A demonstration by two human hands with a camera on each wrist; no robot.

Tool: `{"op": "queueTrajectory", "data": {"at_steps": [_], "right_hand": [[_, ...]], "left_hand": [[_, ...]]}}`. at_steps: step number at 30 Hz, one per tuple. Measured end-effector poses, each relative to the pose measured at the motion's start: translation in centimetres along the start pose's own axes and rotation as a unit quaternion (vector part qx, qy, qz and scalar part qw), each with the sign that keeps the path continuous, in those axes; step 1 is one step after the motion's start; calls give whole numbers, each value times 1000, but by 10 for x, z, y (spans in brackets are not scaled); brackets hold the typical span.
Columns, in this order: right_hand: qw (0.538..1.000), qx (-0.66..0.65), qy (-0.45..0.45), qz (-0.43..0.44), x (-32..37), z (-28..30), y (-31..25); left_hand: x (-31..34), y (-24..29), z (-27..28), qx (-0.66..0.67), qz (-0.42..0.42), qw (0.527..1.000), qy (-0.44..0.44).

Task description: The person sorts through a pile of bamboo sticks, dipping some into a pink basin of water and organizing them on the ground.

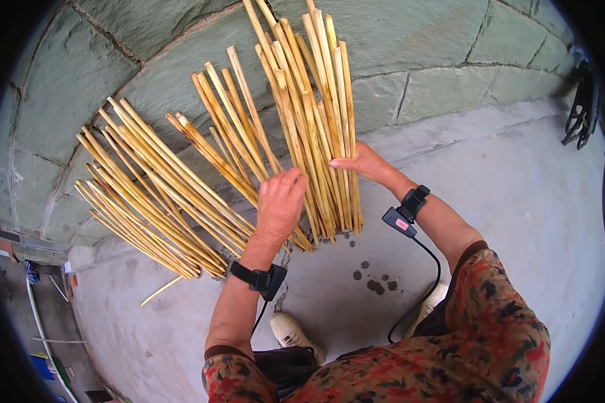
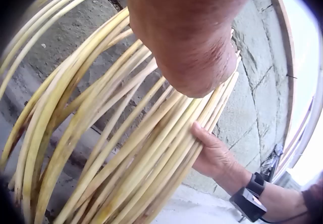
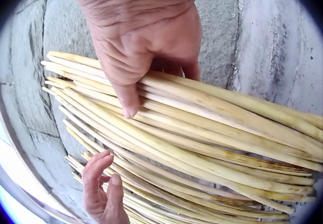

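Long, peeled yellow wooden sticks [image 1: 309,124] lean in a thick bundle against the stone wall, their lower ends on the concrete floor. My right hand [image 1: 364,163] grips the bundle's right edge, thumb [image 3: 129,103] across the front and fingers behind, partly hidden. At the bundle's left side is my left hand [image 1: 280,205]. Its fingers are loosely bent with the thumb apart in the right wrist view, where the hand [image 3: 103,191] overlaps the sticks and shows nothing between finger and thumb. In the left wrist view, the forearm covers most of that hand.
More sticks [image 1: 161,181] lean in looser groups to the left, and one short piece [image 1: 160,291] lies on the floor. The wall [image 1: 444,94] has large grey-green stones. Dark wet spots [image 1: 375,287] mark the concrete near the shoes [image 1: 296,336]. A black object [image 1: 583,107] stands far right.
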State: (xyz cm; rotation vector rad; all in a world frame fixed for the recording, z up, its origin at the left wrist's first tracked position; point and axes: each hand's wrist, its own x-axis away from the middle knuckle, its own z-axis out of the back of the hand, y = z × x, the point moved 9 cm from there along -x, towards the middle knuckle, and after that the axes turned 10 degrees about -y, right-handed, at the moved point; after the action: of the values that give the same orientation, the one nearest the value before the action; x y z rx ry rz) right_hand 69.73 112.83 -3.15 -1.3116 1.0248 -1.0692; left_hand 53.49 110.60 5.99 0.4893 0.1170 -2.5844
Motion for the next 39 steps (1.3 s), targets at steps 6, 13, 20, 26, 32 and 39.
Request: {"op": "queueTrajectory", "data": {"at_steps": [6, 13, 20, 26, 32, 39], "right_hand": [[995, 68, -29, -66, 4, 16, -4], [993, 43, -60, -91, 12, 39, 6], [996, -78, 12, -38, 27, 44, 10], [997, -15, 78, 18, 27, 52, 4], [999, -6, 8, -38, 25, 48, -13], [993, 86, -21, -76, 18, 49, -30]], "left_hand": [[-23, 33, -32, 168, -38, 984, -50], [-26, 31, -40, 92, -24, 994, -60], [-28, 38, -35, 136, 26, 990, -37], [-45, 53, -72, 299, 80, 941, -138], [-58, 67, -83, 326, 91, 934, -116], [-68, 69, -90, 314, 78, 940, -104]]}}
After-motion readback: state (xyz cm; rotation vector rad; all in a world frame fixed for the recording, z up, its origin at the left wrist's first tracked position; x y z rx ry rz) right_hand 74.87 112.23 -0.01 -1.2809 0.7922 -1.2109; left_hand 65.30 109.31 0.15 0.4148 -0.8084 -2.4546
